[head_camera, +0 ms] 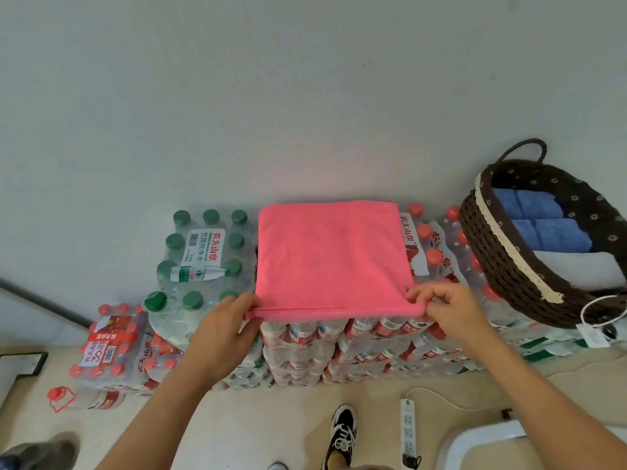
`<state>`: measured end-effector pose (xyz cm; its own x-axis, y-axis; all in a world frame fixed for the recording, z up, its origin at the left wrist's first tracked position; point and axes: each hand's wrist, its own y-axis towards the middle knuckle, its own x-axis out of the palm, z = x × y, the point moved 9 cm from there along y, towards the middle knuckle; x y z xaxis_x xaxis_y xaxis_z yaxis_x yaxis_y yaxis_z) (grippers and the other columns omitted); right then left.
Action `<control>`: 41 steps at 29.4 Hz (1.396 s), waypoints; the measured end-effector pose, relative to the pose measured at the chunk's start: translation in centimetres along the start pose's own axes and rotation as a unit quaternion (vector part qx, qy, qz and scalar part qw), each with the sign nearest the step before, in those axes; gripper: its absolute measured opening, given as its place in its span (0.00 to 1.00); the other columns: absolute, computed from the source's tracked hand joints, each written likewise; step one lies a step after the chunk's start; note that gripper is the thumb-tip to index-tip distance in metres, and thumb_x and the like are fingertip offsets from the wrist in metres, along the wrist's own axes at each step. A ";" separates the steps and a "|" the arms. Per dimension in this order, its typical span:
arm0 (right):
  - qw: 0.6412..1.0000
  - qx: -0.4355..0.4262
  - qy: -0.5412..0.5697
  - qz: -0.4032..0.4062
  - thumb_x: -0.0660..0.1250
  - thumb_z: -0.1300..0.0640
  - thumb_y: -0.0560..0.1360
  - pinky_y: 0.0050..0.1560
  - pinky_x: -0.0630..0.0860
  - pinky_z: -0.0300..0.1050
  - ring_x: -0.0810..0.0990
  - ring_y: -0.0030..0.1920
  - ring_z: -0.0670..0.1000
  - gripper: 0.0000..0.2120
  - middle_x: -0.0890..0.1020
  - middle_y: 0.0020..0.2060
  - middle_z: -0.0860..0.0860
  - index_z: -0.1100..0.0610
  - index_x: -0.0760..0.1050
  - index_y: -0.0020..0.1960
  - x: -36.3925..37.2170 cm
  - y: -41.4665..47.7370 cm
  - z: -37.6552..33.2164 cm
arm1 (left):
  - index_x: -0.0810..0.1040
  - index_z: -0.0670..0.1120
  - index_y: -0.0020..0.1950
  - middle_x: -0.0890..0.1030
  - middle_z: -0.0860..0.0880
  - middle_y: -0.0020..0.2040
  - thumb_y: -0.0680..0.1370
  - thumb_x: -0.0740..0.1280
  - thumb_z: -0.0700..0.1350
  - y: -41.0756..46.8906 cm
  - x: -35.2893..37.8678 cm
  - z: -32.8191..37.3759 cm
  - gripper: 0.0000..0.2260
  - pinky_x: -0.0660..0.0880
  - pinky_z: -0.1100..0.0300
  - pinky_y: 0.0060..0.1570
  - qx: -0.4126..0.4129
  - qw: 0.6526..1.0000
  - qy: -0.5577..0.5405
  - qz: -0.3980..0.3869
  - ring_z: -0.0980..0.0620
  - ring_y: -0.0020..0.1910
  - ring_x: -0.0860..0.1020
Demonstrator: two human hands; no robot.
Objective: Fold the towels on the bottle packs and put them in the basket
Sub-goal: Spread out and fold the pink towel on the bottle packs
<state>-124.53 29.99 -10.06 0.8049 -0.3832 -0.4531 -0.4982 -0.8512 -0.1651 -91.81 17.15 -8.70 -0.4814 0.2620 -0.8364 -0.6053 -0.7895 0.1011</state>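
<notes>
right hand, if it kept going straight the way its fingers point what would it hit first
The pink towel: the right hand already pinches its near right corner, fingers pointing left across it. Anything past it is hard to judge.

This looks like a plain indoor room used as a storage corner. Shrink-wrapped packs of red-capped water bottles (339, 344) are stacked several layers high straight on the pale beige floor (264, 422). They are pushed against a bare white wall (271, 96), with shrink-wrapped packs of green-capped bottles (203, 252) piled beside them on the left. A single red-capped bottle (98, 400) lies loose on the floor near the lowest pack. A white multi-socket power strip (408, 425) lies on the floor with its cable trailing to the right. A dark brown woven basket with a flower-print lining (498, 262) sits on top of the stack at the right. Whether the room belongs to a home or an office cannot be told.
</notes>
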 end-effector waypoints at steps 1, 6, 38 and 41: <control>1.000 0.013 0.024 -0.006 0.61 0.78 0.69 0.45 0.81 0.41 0.81 0.48 0.51 0.14 0.83 0.41 0.55 0.65 0.78 0.34 -0.1 0.2 0.3 | 0.76 0.53 0.48 0.77 0.56 0.40 0.74 0.69 0.43 0.1 0.0 -0.2 0.06 0.74 0.55 0.39 -0.008 1.000 -0.003 -0.002 0.56 0.40 0.74; 0.995 0.020 0.095 -0.016 0.61 0.76 0.72 0.49 0.79 0.52 0.77 0.40 0.53 0.15 0.80 0.32 0.52 0.60 0.80 0.37 -0.9 0.4 0.1 | 0.85 0.54 0.46 0.80 0.57 0.36 0.70 0.75 0.40 0.3 -0.7 -1.2 0.09 0.66 0.71 0.35 -0.075 0.996 -0.051 0.008 0.59 0.38 0.75; 0.924 -0.127 -0.354 0.076 0.49 0.51 0.82 0.28 0.72 0.48 0.76 0.28 0.55 0.11 0.79 0.33 0.51 0.54 0.64 0.59 0.5 2.8 -2.8 | 0.73 0.50 0.55 0.75 0.54 0.35 0.82 0.57 0.45 2.1 -0.3 -1.1 0.06 0.68 0.54 0.35 -0.182 0.979 -0.041 0.077 0.49 0.34 0.73; 0.907 -0.120 -0.399 0.067 0.49 0.50 0.82 0.28 0.73 0.48 0.76 0.29 0.55 0.13 0.79 0.34 0.53 0.56 0.64 0.60 0.3 4.6 -3.7 | 0.72 0.48 0.55 0.76 0.51 0.39 0.83 0.56 0.46 3.2 -0.3 -1.5 0.06 0.70 0.52 0.39 -0.207 0.976 -0.042 0.058 0.46 0.38 0.73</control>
<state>-125.35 24.66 -7.75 0.2051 -0.1885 -0.9604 -0.4126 -0.9065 0.0898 -92.66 13.72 -8.89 -0.5922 0.1878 -0.7836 -0.2444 -0.9685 -0.0473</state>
